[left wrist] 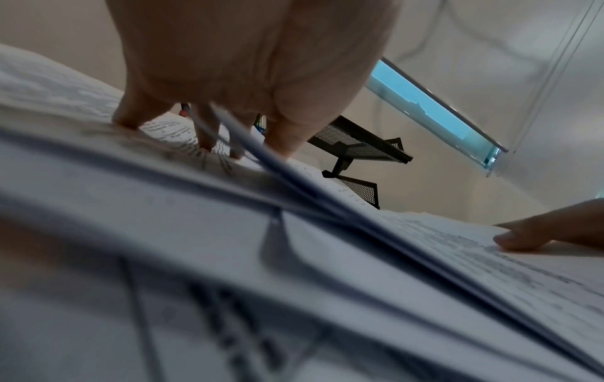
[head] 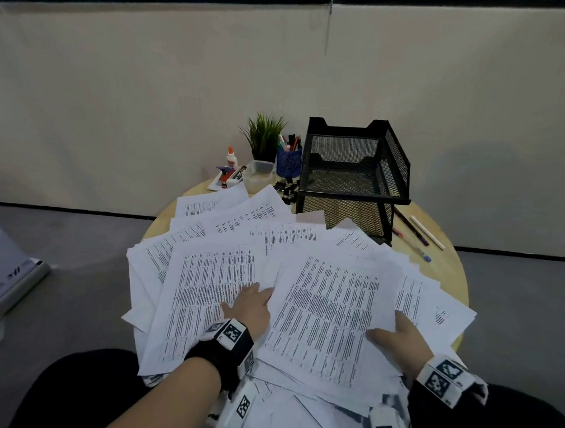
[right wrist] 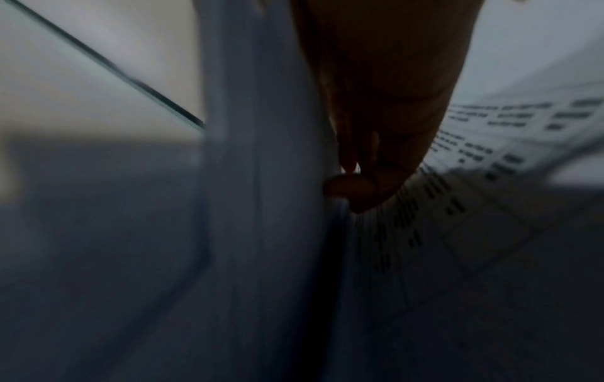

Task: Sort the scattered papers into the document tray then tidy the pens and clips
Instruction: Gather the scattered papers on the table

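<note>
Printed papers lie scattered in a thick overlapping heap over the round wooden table. My left hand rests palm down mid-heap, its straight fingers pressing on a sheet, with the raised edge of the top bundle running between them. My right hand pinches that bundle's right edge, thumb on top and fingers underneath; in the right wrist view the fingertips clamp the paper. The black mesh document tray stands behind the heap with nothing in it. Loose pens lie right of the tray.
Behind the papers are black binder clips, a blue pen cup, a clear plastic tub, a small plant, a glue bottle and a red stapler. A wall stands close behind the table.
</note>
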`<action>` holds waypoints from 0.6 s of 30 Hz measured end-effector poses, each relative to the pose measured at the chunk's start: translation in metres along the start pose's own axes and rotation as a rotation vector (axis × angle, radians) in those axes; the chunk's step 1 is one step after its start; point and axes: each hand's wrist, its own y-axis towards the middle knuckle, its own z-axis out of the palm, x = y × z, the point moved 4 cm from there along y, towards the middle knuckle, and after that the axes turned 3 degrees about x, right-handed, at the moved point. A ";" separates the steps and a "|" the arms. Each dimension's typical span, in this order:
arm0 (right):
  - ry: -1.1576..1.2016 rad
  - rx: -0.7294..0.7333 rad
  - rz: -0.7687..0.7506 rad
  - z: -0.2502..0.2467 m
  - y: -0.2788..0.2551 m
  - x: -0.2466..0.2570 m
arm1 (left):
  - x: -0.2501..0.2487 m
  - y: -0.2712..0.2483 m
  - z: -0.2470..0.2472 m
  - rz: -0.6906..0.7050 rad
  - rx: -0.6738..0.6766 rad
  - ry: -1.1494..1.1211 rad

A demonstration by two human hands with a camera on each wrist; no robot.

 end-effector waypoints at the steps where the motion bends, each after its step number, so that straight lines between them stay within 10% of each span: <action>1: 0.038 -0.001 0.010 0.001 0.002 0.000 | -0.001 -0.001 -0.001 0.002 -0.005 -0.013; 18: 0.027 -0.139 -0.096 -0.055 -0.006 0.008 | 0.006 0.000 -0.011 -0.054 0.025 0.101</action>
